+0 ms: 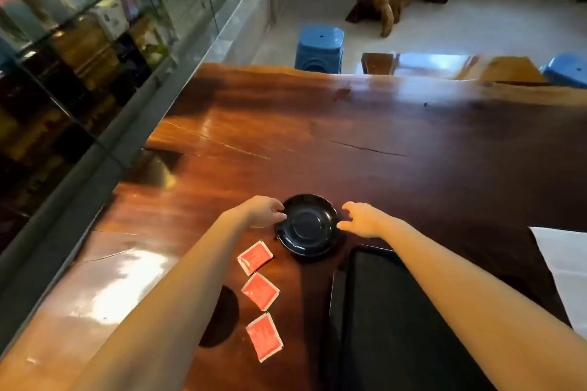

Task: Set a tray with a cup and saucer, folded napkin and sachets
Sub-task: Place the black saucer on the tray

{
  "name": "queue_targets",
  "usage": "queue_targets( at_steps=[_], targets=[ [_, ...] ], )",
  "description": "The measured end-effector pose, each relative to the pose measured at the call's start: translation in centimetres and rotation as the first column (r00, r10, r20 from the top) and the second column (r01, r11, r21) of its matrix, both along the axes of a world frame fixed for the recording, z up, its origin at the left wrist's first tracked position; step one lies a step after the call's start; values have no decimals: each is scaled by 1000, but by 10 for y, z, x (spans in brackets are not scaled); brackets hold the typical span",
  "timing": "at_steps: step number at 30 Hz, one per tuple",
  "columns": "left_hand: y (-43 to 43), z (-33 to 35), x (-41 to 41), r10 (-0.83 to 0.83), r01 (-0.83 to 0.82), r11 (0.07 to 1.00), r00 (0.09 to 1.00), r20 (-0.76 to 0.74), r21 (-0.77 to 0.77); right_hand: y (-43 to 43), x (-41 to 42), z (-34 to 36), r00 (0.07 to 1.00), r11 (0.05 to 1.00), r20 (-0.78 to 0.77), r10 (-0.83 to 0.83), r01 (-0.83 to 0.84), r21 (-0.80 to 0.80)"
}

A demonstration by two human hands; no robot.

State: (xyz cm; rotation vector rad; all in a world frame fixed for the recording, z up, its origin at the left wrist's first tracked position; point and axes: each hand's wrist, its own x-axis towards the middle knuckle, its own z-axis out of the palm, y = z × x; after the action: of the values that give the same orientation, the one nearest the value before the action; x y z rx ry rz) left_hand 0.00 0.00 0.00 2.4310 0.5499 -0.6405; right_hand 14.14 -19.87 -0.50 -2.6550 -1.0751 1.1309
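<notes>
A black saucer (308,225) lies on the wooden table (317,124). My left hand (263,211) touches its left rim with thumb and fingers pinched on the edge. At the saucer's right rim hovers my right hand (360,219), its fingers spread and curled, holding nothing. Three red sachets (255,256) (261,291) (264,336) lie in a row near the saucer, on its left. A black tray (374,327) sits at the near edge under my right forearm. A white napkin (565,267) lies at the far right. No cup is in view.
A glass display cabinet (79,41) runs along the table's left side. Two blue stools (320,48) (568,69) and a wooden bench (444,65) stand beyond the far edge. A dark round patch (222,317) shows under my left forearm.
</notes>
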Motion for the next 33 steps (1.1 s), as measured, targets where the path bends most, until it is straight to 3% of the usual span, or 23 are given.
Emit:
queue_targets(
  at_steps=[6,13,17,19,25,29,33],
  targets=[
    [7,-44,-1,173,-173,985,985,1,8,12,7,-37,998,998,9,-66,66,-3],
    [-2,-82,-4,324,-317,946,924,205,-65,22,5,-73,984,978,38,-173,167,128],
    [-11,-90,-7,585,-528,799,794,168,-286,27,6,-83,940,915,-72,-332,340,219],
    [-13,-91,-5,644,-579,748,750,148,-324,28,7,-85,919,891,-123,-374,393,229],
    [-21,-80,1,699,-619,696,700,145,-364,21,13,-81,866,844,-232,-443,490,218],
    [-30,-61,10,662,-589,741,723,198,-324,5,16,-65,818,793,-299,-491,562,234],
    [-47,-36,19,670,-563,724,712,210,-399,-18,19,-34,770,738,-380,-513,622,262]
  ],
)
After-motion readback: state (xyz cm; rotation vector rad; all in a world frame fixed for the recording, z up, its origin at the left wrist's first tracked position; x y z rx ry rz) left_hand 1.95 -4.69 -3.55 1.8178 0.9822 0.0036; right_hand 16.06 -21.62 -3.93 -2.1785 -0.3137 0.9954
